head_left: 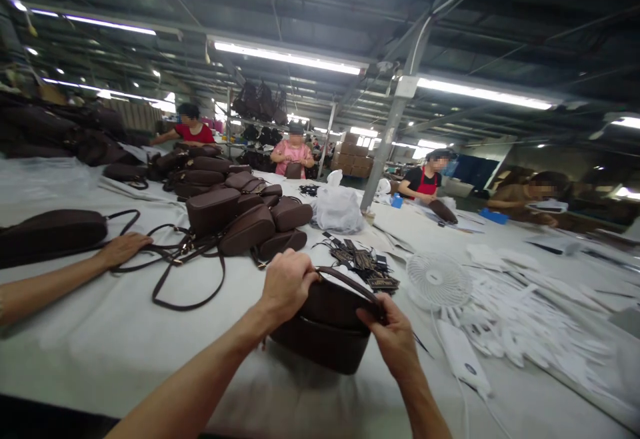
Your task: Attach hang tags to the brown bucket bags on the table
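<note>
A dark brown handbag stands in front of me on the white-covered table, its top open and white filling showing inside. My left hand pinches the left end of its upper rim. On the right end of the same rim, my right hand is closed, thumb on the front and fingers behind. Just behind the bag lies a heap of dark hang tags with strings. A pile of finished-looking brown bags sits behind my left hand.
A co-worker's hand rests on bag straps at left, near another brown bag. To the right are a white fan, a white power strip and many white pieces. A white plastic bag and a post stand beyond.
</note>
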### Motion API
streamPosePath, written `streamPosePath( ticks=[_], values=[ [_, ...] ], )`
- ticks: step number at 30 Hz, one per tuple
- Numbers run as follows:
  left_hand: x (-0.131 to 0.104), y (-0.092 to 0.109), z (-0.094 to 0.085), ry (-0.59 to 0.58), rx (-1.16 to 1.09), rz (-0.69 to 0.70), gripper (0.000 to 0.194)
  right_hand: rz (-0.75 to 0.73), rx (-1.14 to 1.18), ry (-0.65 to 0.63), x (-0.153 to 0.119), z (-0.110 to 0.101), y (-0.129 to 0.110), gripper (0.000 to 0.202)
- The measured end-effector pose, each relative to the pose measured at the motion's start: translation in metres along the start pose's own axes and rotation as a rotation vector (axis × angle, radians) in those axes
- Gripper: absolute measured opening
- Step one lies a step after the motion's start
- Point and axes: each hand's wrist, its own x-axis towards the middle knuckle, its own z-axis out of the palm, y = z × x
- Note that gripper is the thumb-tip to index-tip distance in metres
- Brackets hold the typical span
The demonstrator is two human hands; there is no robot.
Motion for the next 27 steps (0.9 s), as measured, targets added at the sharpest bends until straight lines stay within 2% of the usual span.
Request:
streamPosePath(
  ticks=[4, 8, 9, 11, 12, 14, 16, 19, 22, 25, 27],
  values=[
    [-0.015, -0.013, 0.005, -0.065, -0.176, -0.078, 0.016, 0.048, -0.038, -0.051, -0.006, -0.020, 0.017, 0.031],
    [-0.021, -0.031, 0.010, -0.137, -0.443, -0.038, 0.005, 0.011, -0.145, -0.140, 0.009, -0.027, 0.027, 0.029],
    [-0.022, -0.037, 0.010, -0.195, -0.535, -0.035, 0.011, -0.001, -0.194, -0.170, 0.016, -0.029, 0.027, 0.028],
    [-0.026, -0.048, 0.008, -0.355, -0.752, -0.044, 0.037, -0.043, -0.325, -0.194, 0.029, -0.033, 0.026, 0.027],
    [-0.029, -0.054, 0.008, -0.434, -0.865, -0.047, 0.045, -0.093, -0.396, -0.178, 0.034, -0.034, 0.023, 0.027],
    [-0.036, -0.062, 0.010, -0.551, -1.070, -0.026, 0.048, -0.228, -0.533, -0.085, 0.039, -0.032, 0.012, 0.031],
    [-0.044, -0.067, 0.014, -0.563, -1.150, 0.012, 0.041, -0.308, -0.609, 0.007, 0.036, -0.025, -0.007, 0.034],
    [-0.050, -0.068, 0.022, -0.441, -1.050, 0.077, 0.035, -0.197, -0.577, -0.029, 0.019, -0.007, -0.039, 0.032],
    [-0.050, -0.062, 0.027, -0.344, -0.868, 0.231, 0.033, -0.035, -0.470, -0.113, 0.004, 0.016, -0.060, 0.040],
    [-0.046, -0.050, 0.031, -0.340, -0.561, 0.385, 0.030, 0.091, -0.374, -0.025, 0.001, 0.035, -0.059, 0.045],
    [-0.044, -0.041, 0.033, -0.368, -0.403, 0.415, 0.030, 0.139, -0.297, 0.064, 0.003, 0.041, -0.052, 0.047]
  ],
)
